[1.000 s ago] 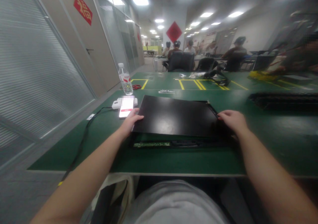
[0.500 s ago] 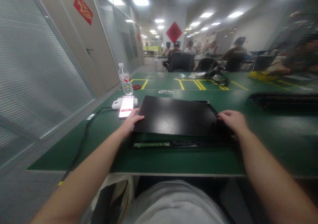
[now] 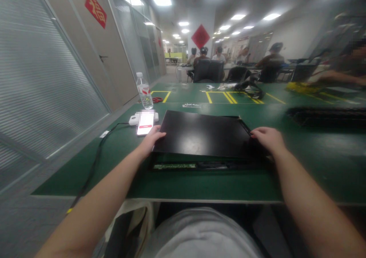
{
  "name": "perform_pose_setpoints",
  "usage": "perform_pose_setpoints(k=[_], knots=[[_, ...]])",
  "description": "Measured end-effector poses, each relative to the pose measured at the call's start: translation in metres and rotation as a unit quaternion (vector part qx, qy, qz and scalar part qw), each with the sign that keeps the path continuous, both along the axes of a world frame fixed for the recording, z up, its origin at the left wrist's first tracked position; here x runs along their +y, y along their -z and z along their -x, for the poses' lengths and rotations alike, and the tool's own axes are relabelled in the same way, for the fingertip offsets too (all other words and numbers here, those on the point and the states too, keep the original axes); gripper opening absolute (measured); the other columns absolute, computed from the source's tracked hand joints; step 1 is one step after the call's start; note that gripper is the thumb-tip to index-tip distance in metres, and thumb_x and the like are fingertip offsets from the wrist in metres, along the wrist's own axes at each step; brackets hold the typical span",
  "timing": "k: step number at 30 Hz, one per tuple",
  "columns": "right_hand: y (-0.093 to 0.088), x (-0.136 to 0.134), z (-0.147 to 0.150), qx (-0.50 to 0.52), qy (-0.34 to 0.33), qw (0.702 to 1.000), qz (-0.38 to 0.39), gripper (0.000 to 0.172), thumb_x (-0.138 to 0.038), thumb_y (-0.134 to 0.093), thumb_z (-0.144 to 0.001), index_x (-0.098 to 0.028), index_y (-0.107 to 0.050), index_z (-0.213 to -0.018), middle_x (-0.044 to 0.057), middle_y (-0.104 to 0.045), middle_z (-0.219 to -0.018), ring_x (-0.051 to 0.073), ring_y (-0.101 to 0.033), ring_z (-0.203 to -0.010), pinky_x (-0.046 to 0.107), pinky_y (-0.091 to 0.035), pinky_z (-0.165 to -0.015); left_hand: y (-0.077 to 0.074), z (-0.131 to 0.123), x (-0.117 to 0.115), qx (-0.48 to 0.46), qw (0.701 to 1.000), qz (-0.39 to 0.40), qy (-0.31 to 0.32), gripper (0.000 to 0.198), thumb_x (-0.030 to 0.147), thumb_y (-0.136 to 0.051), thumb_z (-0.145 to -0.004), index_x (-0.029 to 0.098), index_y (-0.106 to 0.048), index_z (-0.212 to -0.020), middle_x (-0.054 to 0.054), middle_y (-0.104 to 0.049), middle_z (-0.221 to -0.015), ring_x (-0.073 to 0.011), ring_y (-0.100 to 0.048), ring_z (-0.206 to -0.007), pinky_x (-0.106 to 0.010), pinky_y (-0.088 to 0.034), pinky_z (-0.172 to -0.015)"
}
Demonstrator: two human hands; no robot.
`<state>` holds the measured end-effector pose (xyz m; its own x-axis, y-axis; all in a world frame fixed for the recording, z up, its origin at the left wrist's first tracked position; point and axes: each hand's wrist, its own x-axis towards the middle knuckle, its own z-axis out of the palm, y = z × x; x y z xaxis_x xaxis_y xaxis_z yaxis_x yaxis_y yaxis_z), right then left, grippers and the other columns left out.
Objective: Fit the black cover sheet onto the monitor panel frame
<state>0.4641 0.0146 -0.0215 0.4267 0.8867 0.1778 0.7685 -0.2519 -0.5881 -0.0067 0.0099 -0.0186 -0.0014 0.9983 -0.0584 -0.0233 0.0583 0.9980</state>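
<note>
black panel [image 3: 203, 134] unmoved, left fingers [image 3: 155, 128] tight round its edge; right fingers [image 3: 256, 132] unclear

Black panel [image 3: 203, 134] (flat, faintly shiny) askew over dark frame [image 3: 211, 165].

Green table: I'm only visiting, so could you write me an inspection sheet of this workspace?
Surface: green table, marked with yellow tape toward its far side.
Job's things: black panel askew over a black frame; green circuit board showing along the near side.
Clutter: phone, white block, water bottle and red-handled tool to the left; blurred dark tangle farther off.
Grips: both bare-handed; left grip holds the panel's left edge; right grip at the right edge, whether on panel or frame unclear.
Cables: black cable from the white block toward the near edge.
Surroundings: people seated beyond, red diamond sign, door at left.
</note>
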Motion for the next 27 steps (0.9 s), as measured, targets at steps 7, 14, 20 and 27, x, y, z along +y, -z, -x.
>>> perform_pose_setpoints(k=[7,14,20,27], knots=[[-0.0034,-0.0019,0.0028,0.007,0.007,1.0,0.006,0.019,-0.033,-0.063,-0.078,-0.024,-0.08,-0.08,0.005,-0.078,-0.08,0.027,-0.072,-0.087,0.036,-0.052,-0.075,-0.0036,-0.0019,-0.003,0.0,1.0,-0.001,0.0,0.051,0.035,-0.079,-0.065,0.021,-0.058,-0.109,-0.003,-0.073,-0.092,-0.0275,-0.072,-0.086,-0.041,-0.055,-0.081],[-0.0051,-0.0019,0.0032,0.007,0.009,1.0,0.003,0.018,-0.032,-0.063,-0.078,-0.024,-0.079,-0.078,0.006,-0.078,-0.08,0.028,-0.072,-0.087,0.037,-0.051,-0.075,-0.0028,-0.0018,-0.0014,0.014,1.0,-0.01,-0.005,0.047,0.036,-0.079,-0.064,0.022,-0.059,-0.105,-0.002,-0.072,-0.088,-0.0269,-0.072,-0.086,-0.04,-0.054,-0.08],[-0.0046,-0.0015,0.0021,0.009,0.008,1.0,0.006,0.018,-0.032,-0.064,-0.079,-0.024,-0.08,-0.081,0.005,-0.079,-0.081,0.028,-0.072,-0.088,0.036,-0.05,-0.074,-0.0017,-0.0009,-0.0007,0.023,1.0,-0.008,-0.002,0.048,0.037,-0.078,-0.064,0.022,-0.058,-0.105,-0.001,-0.072,-0.086,-0.027,-0.072,-0.084,-0.039,-0.054,-0.079],[-0.0023,-0.0011,0.0003,0.015,0.006,1.0,0.005,0.018,-0.032,-0.064,-0.078,-0.024,-0.079,-0.08,0.006,-0.079,-0.081,0.028,-0.071,-0.086,0.036,-0.05,-0.073,-0.0002,0.0005,0.001,0.008,1.0,-0.018,-0.013,0.045,0.036,-0.077,-0.066,0.021,-0.06,-0.105,-0.002,-0.073,-0.088,-0.0271,-0.071,-0.084,-0.04,-0.053,-0.08]])
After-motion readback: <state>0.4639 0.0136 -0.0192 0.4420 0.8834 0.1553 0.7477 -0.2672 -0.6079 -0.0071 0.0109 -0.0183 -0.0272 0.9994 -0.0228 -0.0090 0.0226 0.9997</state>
